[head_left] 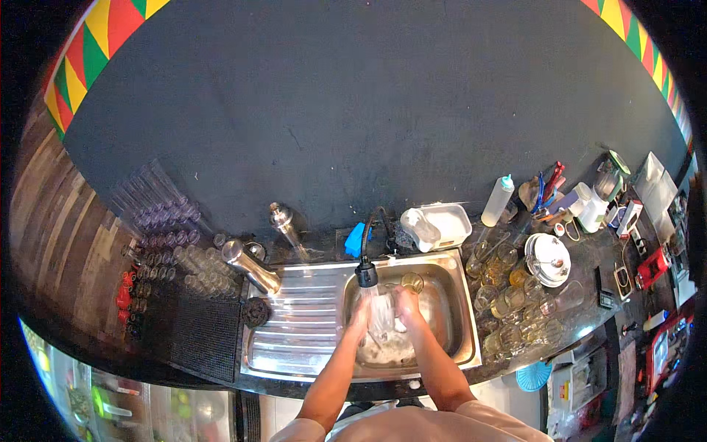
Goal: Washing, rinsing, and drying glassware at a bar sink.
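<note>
Over the basin of a steel sink (pixel 471 324), a clear drinking glass (pixel 381 315) is between my hands under running water from a black tap (pixel 366 274). My left hand (pixel 359 319) closes on its left side. On the other side, my right hand (pixel 406 303) is curled, its fingers partly hidden and blurred. Just beyond the right hand shows the round rim of a second glass (pixel 412 282); whether that hand touches it I cannot tell. Whitish, foamy water (pixel 387 352) covers the bottom of the basin.
Several used glasses (pixel 508 302) crowd the counter right of the sink, beside stacked white saucers (pixel 549 259). Behind the sink are a blue cloth (pixel 357 239) and a white tub (pixel 445 225). Left, a steel shaker (pixel 250 265) stands by the ribbed drainboard (pixel 294 317), near rows of glasses (pixel 166 258).
</note>
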{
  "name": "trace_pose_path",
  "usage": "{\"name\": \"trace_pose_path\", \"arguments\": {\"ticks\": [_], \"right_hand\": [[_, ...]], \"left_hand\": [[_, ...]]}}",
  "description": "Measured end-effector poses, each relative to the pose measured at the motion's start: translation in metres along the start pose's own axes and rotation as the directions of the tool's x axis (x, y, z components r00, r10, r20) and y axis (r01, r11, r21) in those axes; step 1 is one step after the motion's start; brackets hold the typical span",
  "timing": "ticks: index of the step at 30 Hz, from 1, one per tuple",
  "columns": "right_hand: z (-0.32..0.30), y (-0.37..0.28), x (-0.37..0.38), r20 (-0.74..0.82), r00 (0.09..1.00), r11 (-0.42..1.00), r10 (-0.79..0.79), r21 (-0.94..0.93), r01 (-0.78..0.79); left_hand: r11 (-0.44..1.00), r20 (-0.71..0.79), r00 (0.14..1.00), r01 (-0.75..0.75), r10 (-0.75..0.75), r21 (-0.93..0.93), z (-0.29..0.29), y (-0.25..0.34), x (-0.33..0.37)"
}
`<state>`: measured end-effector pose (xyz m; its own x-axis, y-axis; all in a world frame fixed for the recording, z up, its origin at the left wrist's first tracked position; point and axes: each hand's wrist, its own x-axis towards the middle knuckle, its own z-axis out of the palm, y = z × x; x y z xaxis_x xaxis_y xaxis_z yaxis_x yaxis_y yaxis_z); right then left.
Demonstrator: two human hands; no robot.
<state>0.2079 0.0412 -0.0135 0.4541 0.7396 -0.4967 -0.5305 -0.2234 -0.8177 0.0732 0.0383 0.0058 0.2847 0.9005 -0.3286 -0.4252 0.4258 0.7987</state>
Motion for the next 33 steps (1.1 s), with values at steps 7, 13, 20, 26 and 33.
{"name": "trace_pose_path", "arguments": {"ticks": [7, 13, 20, 26, 33], "right_hand": [[0.036, -0.026, -0.042, 0.673, 0.641, 0.888, 0.369, -0.050, -0.458], [0.038, -0.021, -0.054, 0.774, 0.548, 0.844, 0.317, 0.034, -0.535], [0.055, -0.015, -0.064, 0.025, 0.956, 0.835, -0.291, -0.480, 0.267], [0.029, -0.006, -0.036, -0.272, 0.836, 0.780, -0.478, -0.570, 0.260], [0.022, 0.003, -0.004, -0.348, 0.856, 0.882, -0.383, -0.412, 0.227]], "left_hand": [[0.998, -0.064, 0.997, 0.046, -0.042, 0.054, -0.046, 0.015, -0.004], [0.874, 0.096, 0.966, 0.260, -0.242, -0.411, -0.039, 0.031, -0.012], [0.985, -0.128, 0.992, -0.002, -0.020, -0.173, -0.056, -0.023, 0.026], [0.902, -0.293, 0.881, -0.268, 0.372, 0.339, -0.004, -0.037, 0.017], [0.624, 0.002, 0.796, -0.477, 0.606, 0.619, 0.030, -0.006, -0.056]]}}
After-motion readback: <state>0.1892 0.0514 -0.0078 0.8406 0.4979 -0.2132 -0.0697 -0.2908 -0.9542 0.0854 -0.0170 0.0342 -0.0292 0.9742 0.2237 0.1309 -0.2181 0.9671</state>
